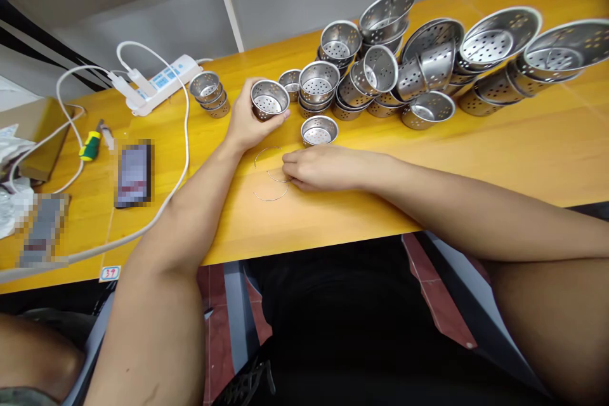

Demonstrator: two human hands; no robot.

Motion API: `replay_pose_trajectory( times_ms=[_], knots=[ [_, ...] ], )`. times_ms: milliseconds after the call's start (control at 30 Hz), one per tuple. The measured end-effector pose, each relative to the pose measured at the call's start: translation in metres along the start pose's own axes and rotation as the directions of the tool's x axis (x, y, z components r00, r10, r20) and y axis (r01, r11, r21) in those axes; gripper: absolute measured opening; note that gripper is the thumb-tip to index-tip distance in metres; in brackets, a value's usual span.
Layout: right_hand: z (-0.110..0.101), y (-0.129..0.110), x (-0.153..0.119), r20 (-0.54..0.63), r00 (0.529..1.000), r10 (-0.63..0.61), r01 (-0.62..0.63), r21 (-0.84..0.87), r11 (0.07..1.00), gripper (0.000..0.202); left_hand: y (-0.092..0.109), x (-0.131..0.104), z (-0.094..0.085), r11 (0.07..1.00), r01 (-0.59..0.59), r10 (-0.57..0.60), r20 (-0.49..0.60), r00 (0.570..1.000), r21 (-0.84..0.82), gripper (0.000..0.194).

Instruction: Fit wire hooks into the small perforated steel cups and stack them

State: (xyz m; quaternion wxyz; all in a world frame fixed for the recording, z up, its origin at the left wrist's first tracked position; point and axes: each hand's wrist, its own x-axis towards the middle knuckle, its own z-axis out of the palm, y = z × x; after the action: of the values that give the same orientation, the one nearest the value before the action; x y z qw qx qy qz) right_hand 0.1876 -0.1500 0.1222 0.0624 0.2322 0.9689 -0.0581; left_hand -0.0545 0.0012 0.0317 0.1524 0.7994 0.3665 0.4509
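Note:
My left hand point(247, 124) is wrapped round a small perforated metal cup point(269, 100), its mouth tilted toward me. Lower and to the right, my right hand point(316, 168) rests at the table with its fingers bent together, at the edge of several thin curved wires point(270, 198). Whether a wire is pinched in those fingers is hidden. Just behind the right hand a single perforated cup point(319, 130) stands upright. A stack of small perforated cups point(209, 94) is left of my left hand, and more stacked cups point(318, 81) stand to its right.
Larger perforated metal baskets point(499, 41) are piled along the back right. On the left lie a white power strip point(164, 84) with cables, a green and yellow screwdriver handle point(90, 146) and two blurred phones point(134, 172). A number label point(110, 273) marks the yellow table's front edge.

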Motion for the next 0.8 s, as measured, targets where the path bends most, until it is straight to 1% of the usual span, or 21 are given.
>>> replay_pose_trajectory(
  times_ms=[133, 233, 300, 367, 400, 433, 467, 533, 600, 633, 800],
  knots=[
    [0.005, -0.001, 0.006, -0.011, 1.0, -0.01, 0.01, -0.026, 1.0, 0.027, 0.004, 0.0, 0.001, 1.0, -0.015, 0.015, -0.023, 1.0, 0.003, 0.086],
    [0.009, 0.001, 0.008, -0.047, 0.998, -0.03, 0.029, -0.033, 0.999, 0.025, 0.007, 0.0, 0.0, 1.0, -0.009, 0.009, -0.027, 1.0, 0.015, 0.086],
    [0.009, 0.002, 0.006, -0.084, 0.996, -0.036, 0.037, 0.002, 0.999, 0.023, 0.007, 0.0, 0.0, 1.0, -0.002, 0.002, -0.02, 1.0, 0.017, 0.086],
    [0.006, 0.001, 0.0, -0.125, 0.992, -0.005, 0.013, 0.062, 0.998, 0.022, 0.006, 0.0, 0.0, 1.0, -0.001, 0.001, -0.014, 1.0, 0.01, 0.087],
    [0.003, 0.0, -0.003, -0.137, 0.99, 0.035, -0.023, 0.087, 0.996, 0.022, 0.006, 0.0, 0.0, 1.0, -0.001, 0.001, -0.012, 1.0, 0.007, 0.088],
    [0.001, -0.002, -0.007, -0.13, 0.988, 0.083, -0.071, 0.1, 0.992, 0.023, 0.005, 0.0, 0.0, 1.0, -0.001, 0.001, -0.009, 1.0, 0.007, 0.089],
    [-0.002, -0.003, -0.01, -0.098, 0.986, 0.136, -0.127, 0.094, 0.987, 0.024, 0.004, 0.0, 0.0, 1.0, -0.002, 0.002, -0.005, 1.0, 0.009, 0.09],
    [-0.005, -0.007, -0.015, -0.004, 0.977, 0.215, -0.215, 0.043, 0.976, 0.028, 0.004, 0.0, 0.0, 1.0, -0.004, 0.004, 0.005, 1.0, 0.013, 0.092],
    [-0.006, -0.009, -0.015, 0.073, 0.97, 0.232, -0.232, -0.008, 0.973, 0.034, 0.004, -0.001, 0.0, 1.0, -0.006, 0.006, 0.013, 1.0, 0.015, 0.093],
    [-0.006, -0.009, -0.015, 0.092, 0.969, 0.229, -0.228, -0.019, 0.973, 0.035, 0.004, -0.001, 0.0, 1.0, -0.007, 0.007, 0.015, 1.0, 0.016, 0.093],
    [-0.008, -0.008, -0.01, 0.116, 0.968, 0.22, -0.221, -0.009, 0.975, 0.035, 0.003, -0.001, 0.001, 1.0, -0.01, 0.01, 0.028, 1.0, 0.015, 0.088]
  ],
)
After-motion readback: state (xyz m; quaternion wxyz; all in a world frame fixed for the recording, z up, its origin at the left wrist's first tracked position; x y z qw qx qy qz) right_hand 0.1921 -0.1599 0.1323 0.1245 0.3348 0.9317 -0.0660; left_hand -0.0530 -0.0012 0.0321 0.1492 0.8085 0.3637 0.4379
